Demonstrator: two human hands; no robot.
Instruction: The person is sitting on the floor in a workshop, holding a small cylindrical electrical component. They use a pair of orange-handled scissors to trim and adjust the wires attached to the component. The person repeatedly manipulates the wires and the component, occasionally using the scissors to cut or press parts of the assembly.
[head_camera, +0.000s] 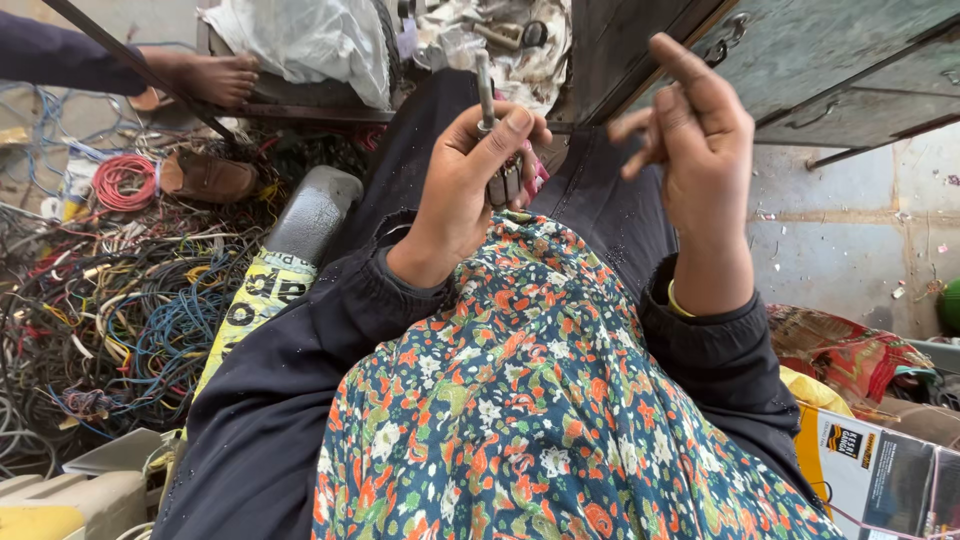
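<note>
My left hand (465, 185) is closed around a small metal tool (487, 95) with a thin rod that sticks up past my thumb; its lower metal part (504, 184) shows between my fingers. My right hand (700, 150) is raised beside it, apart from the tool, fingers loosely curled and holding nothing I can see. A yellow bangle (680, 300) circles my right wrist. Both arms wear dark sleeves over a floral garment (530, 400) on my lap.
A tangled heap of coloured wires (110, 320) covers the floor at left, with a red coil (125, 182) and a brown shoe (205, 177). Another person's bare foot (205, 75) rests at upper left. A green metal cabinet (830, 70) stands at upper right; boxes (875, 470) lie at lower right.
</note>
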